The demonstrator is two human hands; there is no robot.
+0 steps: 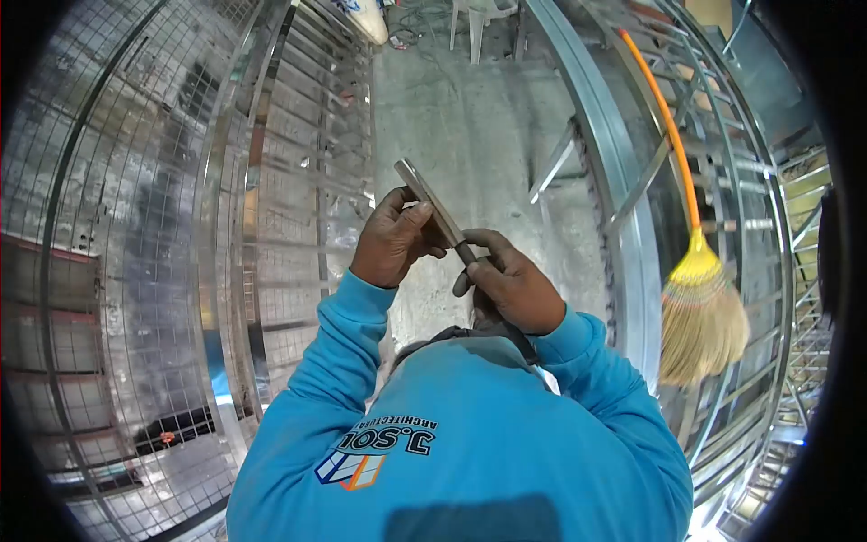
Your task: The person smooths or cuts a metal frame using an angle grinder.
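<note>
The metal piece (438,212) is held in both hands, in the air above the concrete floor (452,117) and in front of the chest. Its long axis runs aslant: the far, squared tip points forward and to the left, while the dark, narrower end (465,254) points back to the right, into the right hand (519,289). The left hand (388,244) is at the piece's left side, with its thumb against the metal part way along and its fingers curled beneath; its grip is narrow, closed on the body of the piece. The right hand is lower and nearer the torso, its grip closed about the dark end between thumb and fingers. So the left hand is nearer the far tip and the right hand has the near end; the tip itself sticks out past the left fingers. How far the dark end runs inside the right hand cannot be told.

Beyond the tip, open floor stretches forward to a pale plastic chair (476,41) at its far edge. Along the floor's left edge stands a barred metal frame (217,181); along the right edge runs a long steel beam (623,172), with a broom (704,325) on its outer side, bristles toward the person. Both hands are well apart from these side edges, so the room looks freest straight ahead, and sideways swings look more bounded.
</note>
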